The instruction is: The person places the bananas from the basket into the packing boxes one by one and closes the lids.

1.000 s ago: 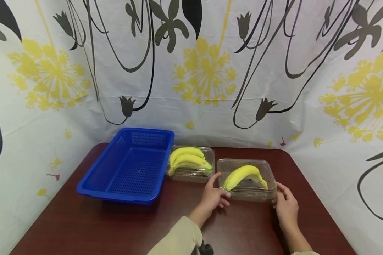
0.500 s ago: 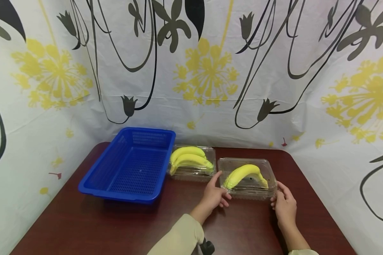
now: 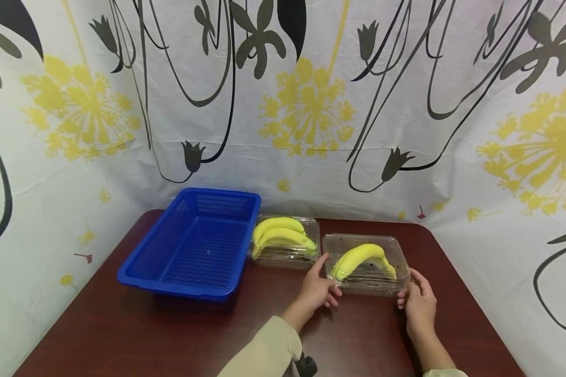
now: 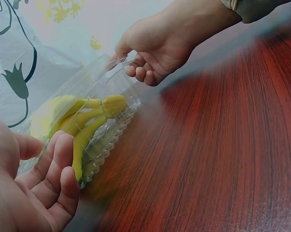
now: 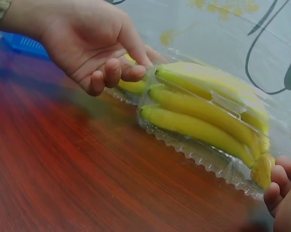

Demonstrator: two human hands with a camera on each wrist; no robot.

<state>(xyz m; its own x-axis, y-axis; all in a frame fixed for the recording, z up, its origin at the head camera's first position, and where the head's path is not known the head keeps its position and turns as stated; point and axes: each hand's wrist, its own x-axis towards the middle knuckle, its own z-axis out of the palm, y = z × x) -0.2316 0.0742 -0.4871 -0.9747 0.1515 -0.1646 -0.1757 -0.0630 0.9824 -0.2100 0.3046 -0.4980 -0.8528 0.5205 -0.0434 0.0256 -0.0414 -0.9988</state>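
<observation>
A clear plastic clamshell box [image 3: 391, 251] with a bunch of yellow bananas [image 3: 360, 257] inside lies at the right of the table. My left hand [image 3: 313, 290] grips its left side, index finger along the edge and thumb by the near corner. At the opposite end, my right hand [image 3: 421, 309] holds the near right corner, its thumb and fingers around the edge. In the right wrist view, the box's scalloped near rim sits close over the tabletop and the bananas [image 5: 198, 128] show through the lid. Part of the left hand [image 4: 34, 188] covers one box end in the left wrist view.
Left of this box is a second clear box [image 3: 313, 235] with bananas [image 3: 283, 238] in it. Beside that, a blue perforated basket [image 3: 170, 289] stands on the dark red table [image 3: 170, 335]. A patterned curtain [image 3: 283, 120] hangs behind the table.
The head view has shifted slightly. Both hands stay at the two ends of the box, and the right hand's fingers have shifted slightly at its corner.
</observation>
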